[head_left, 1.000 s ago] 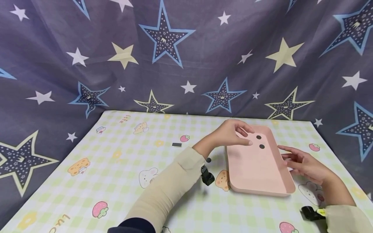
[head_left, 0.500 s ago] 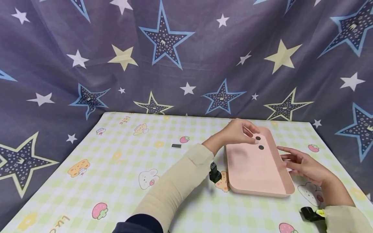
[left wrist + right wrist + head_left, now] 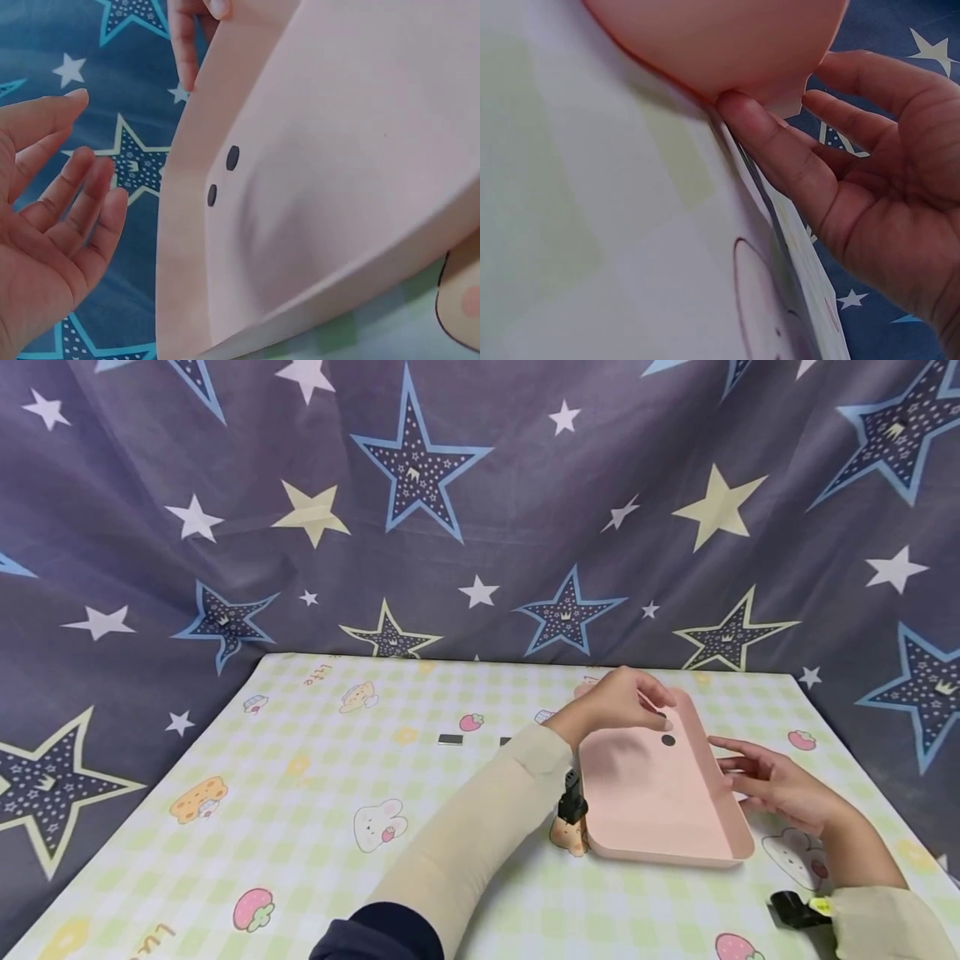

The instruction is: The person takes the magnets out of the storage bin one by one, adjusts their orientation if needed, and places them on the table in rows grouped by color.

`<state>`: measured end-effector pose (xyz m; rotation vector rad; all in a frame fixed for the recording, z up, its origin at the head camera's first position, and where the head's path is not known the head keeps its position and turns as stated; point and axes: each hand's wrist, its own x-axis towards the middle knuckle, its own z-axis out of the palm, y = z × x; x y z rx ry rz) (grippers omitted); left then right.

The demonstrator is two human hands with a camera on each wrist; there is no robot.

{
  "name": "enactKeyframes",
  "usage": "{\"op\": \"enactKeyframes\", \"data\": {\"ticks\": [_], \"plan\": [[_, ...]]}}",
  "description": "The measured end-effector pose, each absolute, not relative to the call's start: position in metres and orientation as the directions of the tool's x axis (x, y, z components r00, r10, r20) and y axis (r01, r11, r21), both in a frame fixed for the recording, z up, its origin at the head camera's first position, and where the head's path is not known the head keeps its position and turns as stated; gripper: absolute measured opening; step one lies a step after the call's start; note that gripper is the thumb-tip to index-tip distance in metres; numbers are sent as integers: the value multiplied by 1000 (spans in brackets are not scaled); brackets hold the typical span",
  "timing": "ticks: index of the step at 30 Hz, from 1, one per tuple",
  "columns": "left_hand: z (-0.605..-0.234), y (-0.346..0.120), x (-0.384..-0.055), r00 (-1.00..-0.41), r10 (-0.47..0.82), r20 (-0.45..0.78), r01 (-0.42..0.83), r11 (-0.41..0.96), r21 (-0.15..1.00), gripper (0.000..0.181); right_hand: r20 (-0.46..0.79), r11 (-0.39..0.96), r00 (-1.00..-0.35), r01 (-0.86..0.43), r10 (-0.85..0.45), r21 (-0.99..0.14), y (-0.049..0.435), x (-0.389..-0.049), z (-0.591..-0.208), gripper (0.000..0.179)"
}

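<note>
A pink shallow tray [image 3: 660,802] lies on the table at the right. Two small dark round discs sit on its floor near the far end. One disc [image 3: 668,740] shows plainly in the head view; my fingers partly cover the other, but the left wrist view shows both discs [image 3: 232,157]. Over the tray's far left part hovers my left hand [image 3: 624,700], holding nothing, its fingers loosely bent. My right hand [image 3: 783,789] touches the tray's right outer wall with relaxed fingers. In the right wrist view its thumb [image 3: 754,124] rests against the tray's pink outside.
A small dark rectangular piece [image 3: 450,739] with a silvery edge lies left of the tray. Another dark piece [image 3: 505,741] peeks out beside my left sleeve. The checked tablecloth [image 3: 300,860] reaches a star-patterned curtain [image 3: 480,527] behind.
My left hand has moved right and a little farther over the tray, covering part of one disc. The right hand and the tray have stayed put; the view has shifted slightly.
</note>
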<state>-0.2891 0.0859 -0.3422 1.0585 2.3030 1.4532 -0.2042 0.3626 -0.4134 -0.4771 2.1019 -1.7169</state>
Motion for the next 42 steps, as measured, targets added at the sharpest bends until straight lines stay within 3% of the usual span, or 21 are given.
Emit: {"op": "enactKeyframes", "data": {"ticks": [6, 16, 25, 34, 42], "plan": [[-351, 97, -297, -720, 670, 179, 440, 242, 865, 28, -80, 189, -869, -15, -488, -982, 363, -205, -414, 56], [-372, 109, -308, -781, 609, 143, 385, 288, 877, 21, -42, 133, -849, -34, -527, -991, 364, -206, -415, 55], [-393, 115, -308, -806, 586, 80, 324, 324, 889, 27, -33, 143, -852, -49, -522, -989, 364, -205, -414, 56], [-404, 121, -303, -803, 591, 81, 431, 480, 764, 31, -37, 149, -845, -51, -533, -988, 362, -208, -412, 56], [-410, 128, -301, -779, 623, 66, 542, 618, 569, 38, -25, 131, -842, -55, -539, -990, 364, -207, -413, 57]]}}
